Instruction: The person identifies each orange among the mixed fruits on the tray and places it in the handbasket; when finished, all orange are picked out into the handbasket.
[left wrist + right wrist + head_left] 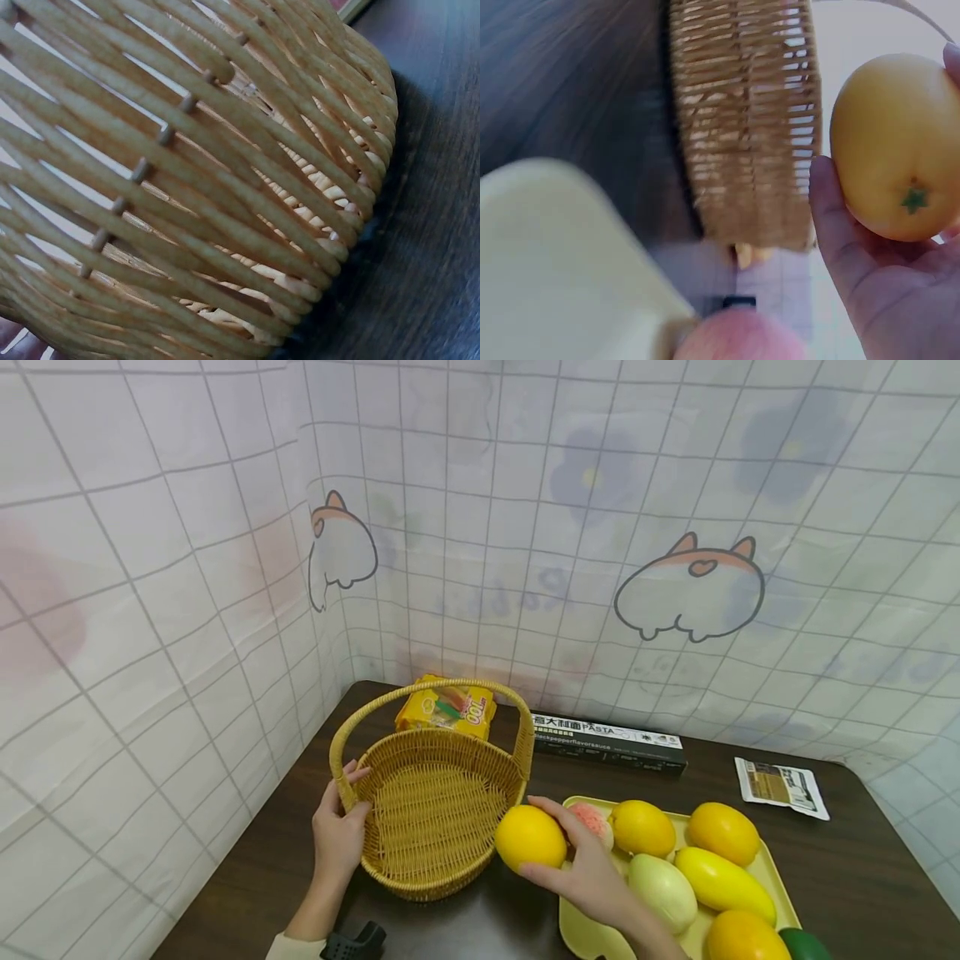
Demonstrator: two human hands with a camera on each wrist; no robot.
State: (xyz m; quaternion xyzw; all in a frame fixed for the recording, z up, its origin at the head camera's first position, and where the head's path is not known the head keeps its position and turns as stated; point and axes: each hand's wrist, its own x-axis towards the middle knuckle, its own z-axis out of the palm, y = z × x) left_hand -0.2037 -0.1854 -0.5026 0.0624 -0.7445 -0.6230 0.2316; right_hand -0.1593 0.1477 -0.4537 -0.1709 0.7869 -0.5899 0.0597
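Note:
My left hand [339, 835] grips the woven basket [435, 814] at its left side, where the arched handle meets the rim. No fruit lies in the basket; its slatted wall [187, 165] fills the left wrist view. Near the basket's right rim, my right hand [588, 864] holds a yellow-orange orange [530, 839] between thumb and fingers. A green star-shaped stem mark shows on it in the right wrist view. Right of that hand, a pale yellow tray [573, 931] carries a pink peach [591, 821], a pale green fruit [662, 892], a long yellow mango [726, 885] and several yellow-orange fruits [643, 828].
Behind the basket lies a yellow food packet [450, 708]. A black and white pasta box [607, 743] lies along the back, with a small sachet [782, 787] further right. Part of a dark green item [802, 943] shows by the tray. Patterned curtains enclose the dark table.

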